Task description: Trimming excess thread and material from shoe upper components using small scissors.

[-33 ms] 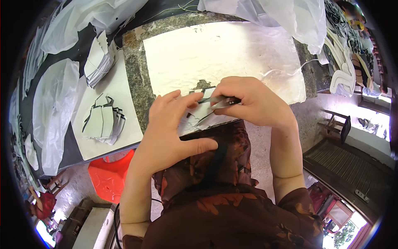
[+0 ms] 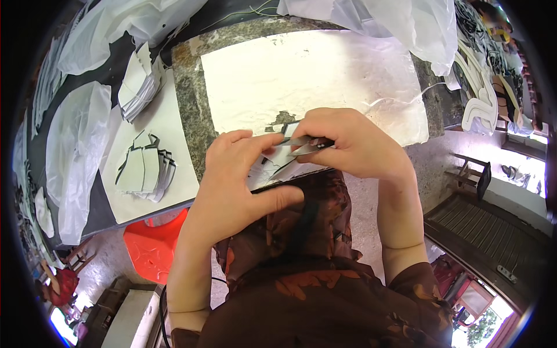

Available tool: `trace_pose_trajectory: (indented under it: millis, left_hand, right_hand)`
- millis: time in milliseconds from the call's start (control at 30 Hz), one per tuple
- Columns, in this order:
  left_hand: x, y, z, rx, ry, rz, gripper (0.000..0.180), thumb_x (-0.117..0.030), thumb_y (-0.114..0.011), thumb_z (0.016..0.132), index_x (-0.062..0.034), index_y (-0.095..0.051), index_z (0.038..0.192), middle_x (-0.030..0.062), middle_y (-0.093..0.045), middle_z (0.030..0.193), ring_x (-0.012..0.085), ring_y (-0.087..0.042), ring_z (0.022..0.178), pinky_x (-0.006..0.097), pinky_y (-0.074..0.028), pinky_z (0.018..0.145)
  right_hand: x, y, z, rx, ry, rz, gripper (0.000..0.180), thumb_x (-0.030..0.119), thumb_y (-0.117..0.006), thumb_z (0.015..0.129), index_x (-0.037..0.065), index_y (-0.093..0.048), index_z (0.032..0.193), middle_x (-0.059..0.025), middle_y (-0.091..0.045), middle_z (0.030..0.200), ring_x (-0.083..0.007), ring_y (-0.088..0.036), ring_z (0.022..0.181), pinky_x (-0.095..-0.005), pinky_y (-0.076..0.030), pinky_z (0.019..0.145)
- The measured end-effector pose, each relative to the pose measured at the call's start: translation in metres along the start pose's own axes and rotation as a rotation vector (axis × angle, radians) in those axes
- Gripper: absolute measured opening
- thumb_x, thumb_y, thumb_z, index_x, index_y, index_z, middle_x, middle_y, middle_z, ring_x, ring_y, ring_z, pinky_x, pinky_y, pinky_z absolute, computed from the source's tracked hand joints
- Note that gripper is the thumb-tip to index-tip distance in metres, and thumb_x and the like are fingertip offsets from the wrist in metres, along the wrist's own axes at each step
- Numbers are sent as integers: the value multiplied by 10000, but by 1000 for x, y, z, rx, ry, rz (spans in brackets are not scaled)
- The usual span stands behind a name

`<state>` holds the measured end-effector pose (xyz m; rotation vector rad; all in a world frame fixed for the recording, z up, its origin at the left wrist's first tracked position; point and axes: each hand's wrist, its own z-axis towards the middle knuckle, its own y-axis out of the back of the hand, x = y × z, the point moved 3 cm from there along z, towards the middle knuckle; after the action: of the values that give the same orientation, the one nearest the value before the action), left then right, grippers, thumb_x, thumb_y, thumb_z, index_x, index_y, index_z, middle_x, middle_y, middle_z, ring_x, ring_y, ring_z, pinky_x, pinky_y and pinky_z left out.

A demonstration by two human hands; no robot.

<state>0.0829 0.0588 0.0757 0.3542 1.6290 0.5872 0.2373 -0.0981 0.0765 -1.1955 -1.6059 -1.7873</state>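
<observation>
I read it as snips [image 2: 303,149], over the white pieces [image 2: 277,156] at the surface's [image 2: 100,197] near edge, tips left, long axis roughly side to side. Right hand [image 2: 351,142] grips them, probably for fine tip control; left hand [image 2: 232,180], thumb clear, likely steadies the pieces, can't tell if fingers pinch. Stack [image 2: 144,169] sits left, presumably for reach.

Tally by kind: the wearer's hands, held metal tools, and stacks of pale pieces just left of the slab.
Hands (left hand, right hand): 2
Metal tool: 1
Stacks of pale pieces (upper stack, lower stack): 2
Total: 5
</observation>
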Motion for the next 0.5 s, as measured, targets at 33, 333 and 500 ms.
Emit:
trace_pose_trajectory:
  millis: [33, 333, 500]
  left_hand:
    - [-2, 4, 0, 23, -13, 70, 579, -269, -887, 777, -73, -699, 1288, 51, -695, 1042, 250, -616, 1061, 376, -455, 1007]
    - [36, 7, -19, -69, 491, -773, 193, -150, -782, 950, 10, -758, 1057, -11, -708, 898, 63, -608, 845, 233, -479, 766]
    - [47, 6, -28, -154, 468, -816, 189, -122, -785, 944, 16, -752, 1070, 4, -714, 929, 73, -620, 856, 236, -492, 783]
  right_hand:
    - [5, -3, 5, 28, 5, 13, 191, 60, -766, 866, 38, -728, 1052, -62, -678, 909, -232, -638, 841, -330, -501, 751]
    - [6, 4, 3, -70, 128, 219, 191, 32, -668, 909, 58, -725, 1090, -112, -658, 1150, -290, -682, 970, -355, -546, 880]
    - [14, -4, -1, -213, 87, -366, 260, 1, -635, 837, 93, -728, 1062, -104, -670, 1183, -326, -714, 922, -410, -576, 789]
